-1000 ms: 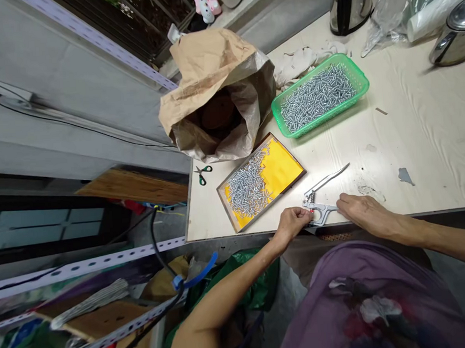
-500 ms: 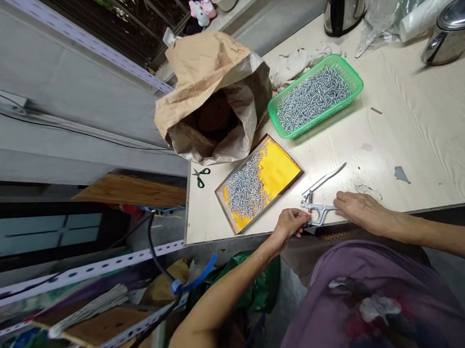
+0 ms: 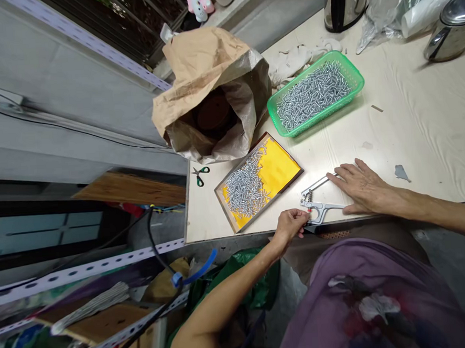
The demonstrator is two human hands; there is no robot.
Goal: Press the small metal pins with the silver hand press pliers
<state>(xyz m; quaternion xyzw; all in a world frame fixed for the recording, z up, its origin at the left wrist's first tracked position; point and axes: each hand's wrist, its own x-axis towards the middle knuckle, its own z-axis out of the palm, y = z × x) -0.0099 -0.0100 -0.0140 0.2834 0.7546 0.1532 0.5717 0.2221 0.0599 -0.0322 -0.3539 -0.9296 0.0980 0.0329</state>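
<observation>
Silver snap-fastener pliers (image 3: 322, 208) lie near the table's front edge, their two handles spread apart. A small red piece shows at the jaws. My left hand (image 3: 291, 224) is closed in a pinch right beside the jaws; whatever its fingertips hold is hidden. At the other end, my right hand (image 3: 361, 187) is open with its fingers spread. Its fingers reach over the tip of the upper handle, and its thumb lies by the end of the lower handle. A shallow tray (image 3: 281, 163) with a yellow bottom, partly covered by small silver metal pieces, sits left of the pliers.
Many similar metal pieces fill a green plastic basket (image 3: 319, 120) farther back. A large brown paper bag (image 3: 206, 65) stands open at the back left. Green-handled scissors (image 3: 201, 176) lie at the left edge. A kettle (image 3: 344, 4) and a metal pot (image 3: 450, 32) stand at the back right.
My right hand has shifted from the lower handle up toward the upper one, and its fingers have spread. My left hand remains beside the jaws.
</observation>
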